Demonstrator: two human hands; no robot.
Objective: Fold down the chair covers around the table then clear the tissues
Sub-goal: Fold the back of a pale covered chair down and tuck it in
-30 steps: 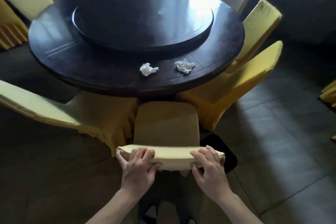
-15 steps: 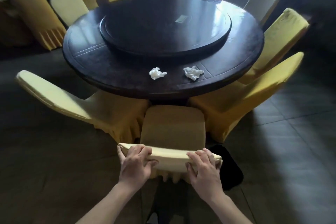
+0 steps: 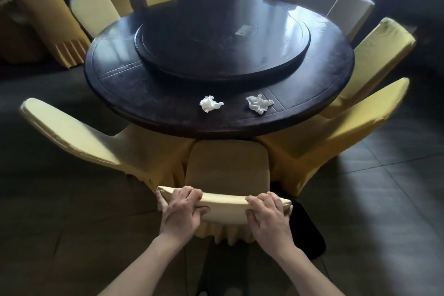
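A chair with a tan seat [image 3: 228,163] stands in front of me, pushed up to the round dark table [image 3: 149,94]. Its yellow cover [image 3: 225,206] is bunched over the top of the backrest. My left hand [image 3: 181,209] grips the cover's left end and my right hand [image 3: 268,216] grips its right end, fingers curled over the top edge. Two crumpled white tissues lie on the near part of the table, a left tissue [image 3: 210,103] and a right tissue [image 3: 259,104].
Chairs in full yellow covers stand close on the left [image 3: 79,137] and right [image 3: 348,127]. More chairs ring the table's far side. A dark lazy Susan [image 3: 223,43] fills the table's middle. A black object [image 3: 307,230] lies on the tiled floor by my right hand.
The view has tilted up, showing more of the far chairs. Both hands keep their grip on the cover, and more of its pleated skirt now hangs below them.
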